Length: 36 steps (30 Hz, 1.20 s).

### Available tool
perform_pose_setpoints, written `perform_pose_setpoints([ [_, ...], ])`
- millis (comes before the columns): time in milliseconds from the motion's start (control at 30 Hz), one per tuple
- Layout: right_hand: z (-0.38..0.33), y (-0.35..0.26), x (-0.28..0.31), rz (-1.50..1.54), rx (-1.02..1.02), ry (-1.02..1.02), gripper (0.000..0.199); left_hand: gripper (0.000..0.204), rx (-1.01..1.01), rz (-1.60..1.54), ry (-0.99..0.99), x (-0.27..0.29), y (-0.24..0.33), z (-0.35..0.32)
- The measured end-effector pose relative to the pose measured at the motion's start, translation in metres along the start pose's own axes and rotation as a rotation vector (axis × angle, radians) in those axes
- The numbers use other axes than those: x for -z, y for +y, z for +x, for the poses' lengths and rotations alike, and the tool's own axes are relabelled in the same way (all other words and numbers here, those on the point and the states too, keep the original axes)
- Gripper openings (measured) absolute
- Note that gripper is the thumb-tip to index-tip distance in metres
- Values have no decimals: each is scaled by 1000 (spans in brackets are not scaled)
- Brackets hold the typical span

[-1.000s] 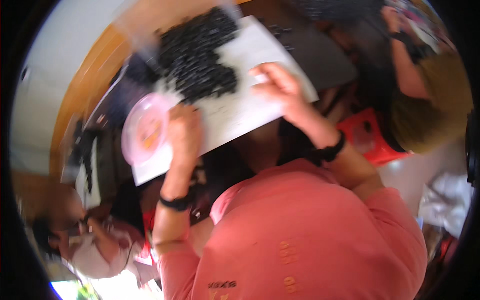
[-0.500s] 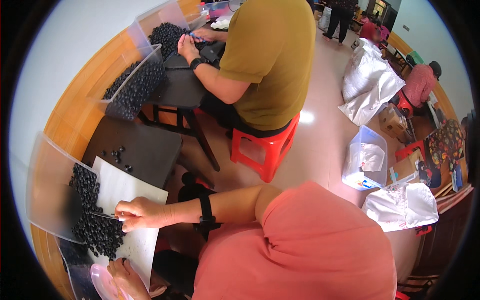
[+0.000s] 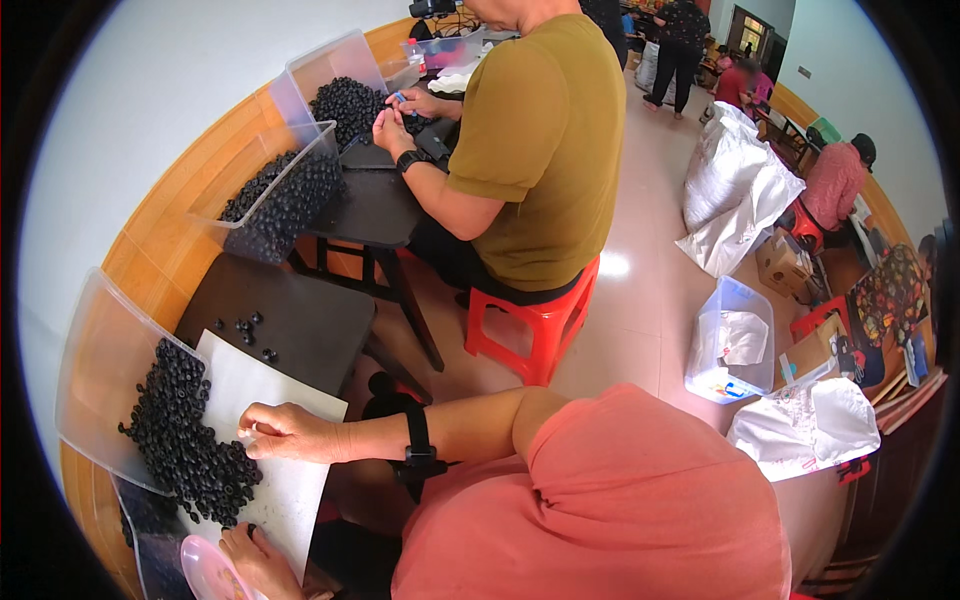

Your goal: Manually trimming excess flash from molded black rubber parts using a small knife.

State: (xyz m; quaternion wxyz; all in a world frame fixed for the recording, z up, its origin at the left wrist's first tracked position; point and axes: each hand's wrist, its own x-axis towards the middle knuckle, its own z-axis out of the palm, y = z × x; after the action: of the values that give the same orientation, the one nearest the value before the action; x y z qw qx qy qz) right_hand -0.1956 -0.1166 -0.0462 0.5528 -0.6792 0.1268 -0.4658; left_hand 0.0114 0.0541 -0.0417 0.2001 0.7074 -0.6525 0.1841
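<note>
the right hand (image 3: 285, 432) has its fingertips pinched together at the edge of the rings (image 3: 190, 440), closed on something too small to make out, likely one black ring. the left hand (image 3: 255, 560) lies low at the frame's edge, fingers curled on the sheet's near end just beside a pink lid (image 3: 205, 572); i cannot tell if it grips anything. the rings lie heaped on a white sheet (image 3: 270, 400), spilling from a clear bin (image 3: 100, 370) on the dark table (image 3: 290, 320). judging from this, picking goes best one ring at a time off the heap's fringe, the sheet pinned flat so nothing rolls away. a neighbour (image 3: 540, 150) works a like bin beyond.
</note>
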Motion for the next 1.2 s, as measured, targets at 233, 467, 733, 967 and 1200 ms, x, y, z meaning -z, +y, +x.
perform_pose_setpoints([
  [233, 0, -3, 1, 205, -100, -36, 23, 14, 109, -265, 35, 2, -3, 0],
  [467, 1, -7, 1, 256, -152, -62, 25, 12, -9, -122, -23, 12, 7, 6],
  [733, 9, -21, 1, 318, -54, -50, 17, 15, 69, -321, 55, 14, 27, 9],
  [967, 15, -25, -21, 211, -127, -170, 19, 14, 334, -769, 113, 16, 46, 15],
  [1200, 21, -17, -31, 196, -44, -77, 17, 25, 705, -1450, 111, 2, 61, 34],
])
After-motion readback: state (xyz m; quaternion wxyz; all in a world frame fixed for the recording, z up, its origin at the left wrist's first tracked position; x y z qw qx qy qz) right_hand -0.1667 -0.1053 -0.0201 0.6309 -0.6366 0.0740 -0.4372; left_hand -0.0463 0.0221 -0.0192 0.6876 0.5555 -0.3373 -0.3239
